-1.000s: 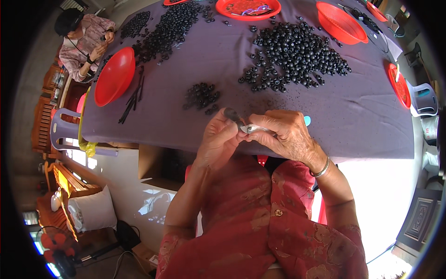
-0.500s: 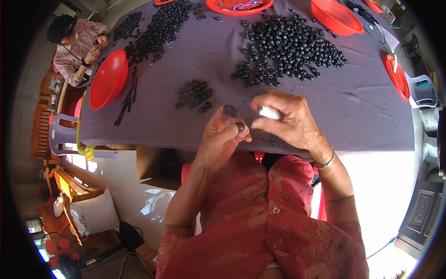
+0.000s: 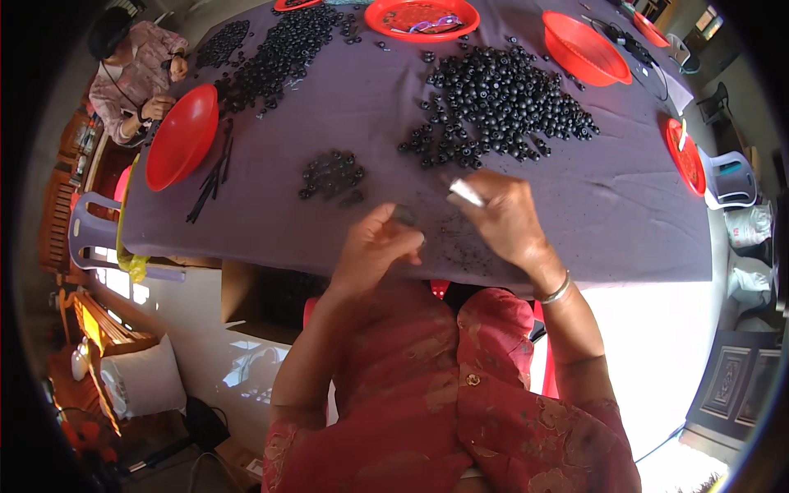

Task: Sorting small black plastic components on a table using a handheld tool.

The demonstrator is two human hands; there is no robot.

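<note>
Over the front edge of the surface (image 3: 370,123), left of its middle, the left hand (image 3: 368,251) is curled, its thumb folded in toward the forefinger. A small dark piece (image 3: 422,240) shows at the thumb tip and appears to be pinched there, though blur hides the grip itself. A dark covering or smudge (image 3: 403,215) sits on the forefinger; which of the two, I cannot tell.

Farther in from that edge and to the right, the right hand (image 3: 509,218) is closed around a small white tool (image 3: 467,193), its tip pointing toward the far left corner. A dark blur lies beside the fingertips, too smeared to name.

A second ago the hands met, with the tool against the piece; now they are well apart, and the right one has turned over and swung toward the near fringe of the large heap of dark round pieces (image 3: 509,99). For the work in hand, this seems a break in contact: the tool bears on nothing in the left hand at present.

Dark crumbs (image 3: 460,246) dot the cloth between the hands and the front edge. The small cluster of dark pieces (image 3: 331,175) lies beyond the left hand. Toward the left edge are thin dark strips (image 3: 215,177) and a red bowl (image 3: 182,140).
</note>
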